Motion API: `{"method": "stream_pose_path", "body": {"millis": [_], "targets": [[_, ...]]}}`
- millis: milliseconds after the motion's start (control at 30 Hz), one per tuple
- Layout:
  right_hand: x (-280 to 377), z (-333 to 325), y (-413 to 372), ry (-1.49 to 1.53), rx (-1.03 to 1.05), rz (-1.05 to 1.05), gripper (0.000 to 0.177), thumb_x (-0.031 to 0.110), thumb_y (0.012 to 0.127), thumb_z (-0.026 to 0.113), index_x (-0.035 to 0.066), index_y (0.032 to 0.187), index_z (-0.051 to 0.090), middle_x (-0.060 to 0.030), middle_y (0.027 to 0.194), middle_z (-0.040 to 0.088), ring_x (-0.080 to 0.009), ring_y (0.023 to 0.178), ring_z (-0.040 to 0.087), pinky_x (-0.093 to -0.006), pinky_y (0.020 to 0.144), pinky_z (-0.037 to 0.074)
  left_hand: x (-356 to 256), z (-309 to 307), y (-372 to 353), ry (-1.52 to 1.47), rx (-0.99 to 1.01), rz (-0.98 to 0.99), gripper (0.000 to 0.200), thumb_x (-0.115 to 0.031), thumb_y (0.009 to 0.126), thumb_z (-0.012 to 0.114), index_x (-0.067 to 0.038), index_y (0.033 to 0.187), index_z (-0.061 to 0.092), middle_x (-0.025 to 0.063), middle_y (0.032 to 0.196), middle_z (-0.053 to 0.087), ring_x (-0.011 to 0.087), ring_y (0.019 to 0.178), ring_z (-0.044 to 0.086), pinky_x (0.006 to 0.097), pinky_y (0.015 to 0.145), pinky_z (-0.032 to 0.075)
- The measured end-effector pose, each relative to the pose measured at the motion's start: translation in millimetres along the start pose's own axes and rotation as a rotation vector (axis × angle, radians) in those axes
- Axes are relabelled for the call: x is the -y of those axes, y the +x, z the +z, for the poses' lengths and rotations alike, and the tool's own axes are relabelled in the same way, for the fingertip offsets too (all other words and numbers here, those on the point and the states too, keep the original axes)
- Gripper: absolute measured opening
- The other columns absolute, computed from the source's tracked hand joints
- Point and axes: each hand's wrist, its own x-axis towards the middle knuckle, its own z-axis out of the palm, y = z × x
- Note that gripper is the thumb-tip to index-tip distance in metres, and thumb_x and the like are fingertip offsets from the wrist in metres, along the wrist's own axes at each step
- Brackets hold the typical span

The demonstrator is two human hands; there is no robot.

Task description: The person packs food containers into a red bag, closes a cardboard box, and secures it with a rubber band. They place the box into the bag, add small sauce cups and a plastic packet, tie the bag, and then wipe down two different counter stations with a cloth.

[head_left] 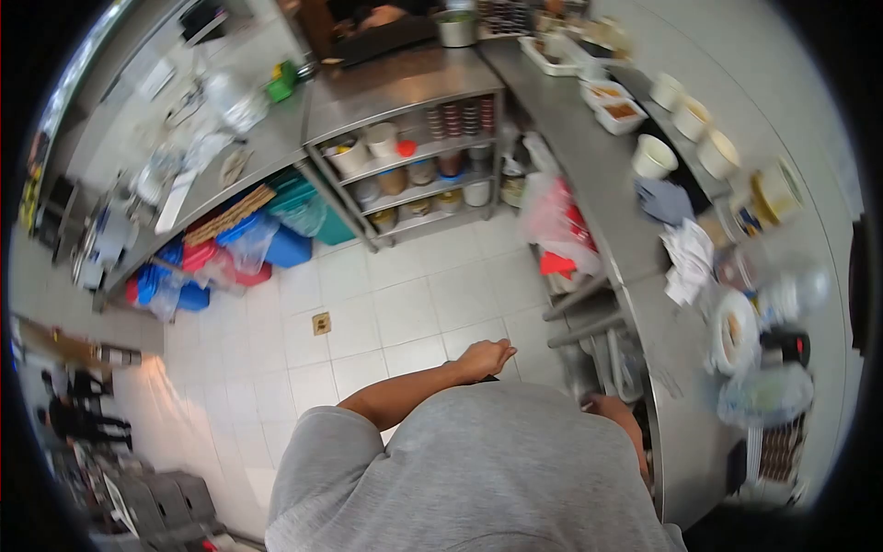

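Note:
My left hand (pixel 486 360) is held in front of my grey shirt (pixel 497 460), over the tiled floor, with its fingers curled into a loose fist. Nothing sticks out of it. Low on the right, my right hand (pixel 598 405) reaches beside the steel counter (pixel 685 405), partly covered by my body. Its fingers are mostly hidden, and I cannot tell whether they grip anything. Closest to it is a blurred metal vessel (pixel 578 370) on the lower level under the counter. Light-coloured containers (pixel 624 366) stand there too, just beyond that hand.
Ahead stands a steel shelf unit (pixel 428 170) with jars and tubs. Red bags (pixel 563 221) hang out beneath the right counter. On that counter are a white cloth (pixel 687 262), a grey cloth (pixel 664 200) and food trays (pixel 620 115). Bins (pixel 290 244) line the left; a floor drain (pixel 321 323) lies between.

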Motion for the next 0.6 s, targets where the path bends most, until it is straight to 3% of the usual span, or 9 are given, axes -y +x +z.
{"method": "stream_pose_path", "body": {"millis": [67,167,267,400,500,567,600], "targets": [[47.9,-1.7,47.8,-0.045,-0.184,-0.144,0.036,0.028,0.079,0.065,0.004,0.105,0.062,-0.0161,0.086,0.067,-0.0336,0.083,0.063,-0.0408,0.075,0.049,36.2,-34.9,-32.4,-0.066,-0.067,-0.144,0.042,-0.037,0.096,0.039,0.0,0.086,0.055,0.0231,0.063,0.059,0.0427,0.066,0.058,0.052,0.061,0.045],[121.5,-5.8,103.2,-0.103,-0.111,-0.316,0.036,0.028,0.08,0.065,0.005,0.107,0.062,-0.0156,0.089,0.067,-0.0321,0.085,0.064,-0.0407,0.075,0.05,120.9,-52.6,-69.4,-0.001,-0.351,-0.216,0.046,-0.039,0.095,0.041,0.0,0.077,0.059,0.0236,0.063,0.059,0.0417,0.068,0.059,0.0506,0.064,0.046],[190.5,-3.1,144.6,-0.235,0.085,-0.374,0.036,0.028,0.081,0.063,0.005,0.11,0.061,-0.016,0.096,0.066,-0.0316,0.091,0.063,-0.0393,0.078,0.049,163.6,-86.2,-112.7,-0.064,-0.531,-0.416,0.051,-0.041,0.094,0.04,0.0,0.073,0.061,0.0228,0.068,0.061,0.0427,0.07,0.059,0.0504,0.066,0.046],[267.8,12.9,185.7,-0.38,0.21,-0.492,0.038,0.03,0.083,0.062,0.006,0.112,0.059,-0.0162,0.101,0.065,-0.0311,0.095,0.062,-0.0378,0.082,0.049,195.9,-111.6,-163.8,-0.166,-0.621,-0.663,0.055,-0.043,0.094,0.039,0.0,0.069,0.061,0.0235,0.068,0.06,0.0432,0.07,0.058,0.0499,0.066,0.046],[321.6,20.0,204.0,-0.422,0.352,-0.508,0.039,0.03,0.084,0.061,0.005,0.114,0.059,-0.0159,0.104,0.064,-0.0303,0.098,0.061,-0.037,0.085,0.048,212.3,-103.0,-183.1,-0.191,-0.681,-0.665,0.056,-0.043,0.094,0.04,0.001,0.066,0.061,0.0246,0.067,0.059,0.0436,0.069,0.058,0.0496,0.067,0.046],[333.9,30.1,229.5,-0.469,0.361,-0.568,0.038,0.031,0.084,0.062,0.005,0.113,0.059,-0.0135,0.099,0.065,-0.0273,0.091,0.061,-0.0358,0.079,0.048,213.1,-97.0,-186.5,-0.181,-0.675,-0.682,0.058,-0.042,0.094,0.04,0.002,0.061,0.06,0.0255,0.068,0.059,0.0444,0.07,0.057,0.0495,0.069,0.046],[341.4,33.5,240.8,-0.493,0.364,-0.595,0.038,0.031,0.084,0.062,0.005,0.113,0.059,-0.0122,0.097,0.065,-0.0258,0.088,0.062,-0.0352,0.077,0.048,212.8,-97.5,-187.8,-0.23,-0.633,-0.687,0.055,-0.042,0.094,0.04,0.002,0.067,0.06,0.0261,0.07,0.059,0.0444,0.072,0.058,0.0499,0.069,0.046]]}}
